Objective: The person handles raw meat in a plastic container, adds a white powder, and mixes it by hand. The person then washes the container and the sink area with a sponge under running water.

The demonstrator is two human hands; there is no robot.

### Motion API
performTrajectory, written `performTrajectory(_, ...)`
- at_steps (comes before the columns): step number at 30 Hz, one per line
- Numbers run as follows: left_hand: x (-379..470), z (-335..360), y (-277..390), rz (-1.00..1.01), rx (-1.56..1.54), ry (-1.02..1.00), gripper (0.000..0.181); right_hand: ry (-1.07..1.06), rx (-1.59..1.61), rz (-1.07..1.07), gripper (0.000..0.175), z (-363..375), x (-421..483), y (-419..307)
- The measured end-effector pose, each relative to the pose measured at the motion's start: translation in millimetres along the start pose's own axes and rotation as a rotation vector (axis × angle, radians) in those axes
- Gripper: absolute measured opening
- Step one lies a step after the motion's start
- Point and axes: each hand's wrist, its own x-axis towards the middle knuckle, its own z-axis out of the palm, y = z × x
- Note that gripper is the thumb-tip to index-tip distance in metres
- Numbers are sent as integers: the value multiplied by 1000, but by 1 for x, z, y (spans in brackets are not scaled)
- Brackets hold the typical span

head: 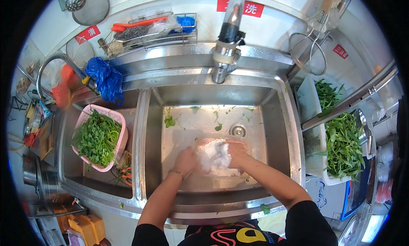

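In the wide steel sink basin [179,134] sits a clear rectangular container [217,177] with pinkish contents, perhaps meat, under a heap of white powder [214,156]. My left hand [186,163] is at the container's left side; its fingers are blurred and partly hidden, so its grip cannot be told. My right hand [237,155] reaches into the container from the right, touching the contents beside the powder. Its fingertips are blurred too. Bits of green leaf [170,120] lie on the basin floor near the drain [238,130].
A pink basket [120,118] of leafy herbs and orange-handled scissors [127,176] are in the left basin. A faucet [219,73] overhangs the back rim. On the right, a white basket [322,159] of greens stands below a slanting metal pipe [348,103]. A wire rack [153,38] holds brushes.
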Motion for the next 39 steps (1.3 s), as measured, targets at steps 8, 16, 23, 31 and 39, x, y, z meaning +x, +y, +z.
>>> performTrajectory(8, -11, -24, 21, -111, 131, -185, 25, 33, -365, -99, 25, 88, 48, -19)
performTrajectory(16, -80, -92, 29, -17, 8, -28, 18, 106, -110, -27, 34, 12, -13, 17)
performTrajectory(23, -130, -111, 30, 4, -28, 195, 12, -135, -326, 173, 26, 90, 13, 56)
performTrajectory(31, -142, -138, 7, 145, 397, 604, 43, -28, -44, -33, 46, 8, 11, -4)
performTrajectory(39, -90, -138, 11, -76, 484, 438, 73, -158, -358, 13, 45, 79, 51, -11)
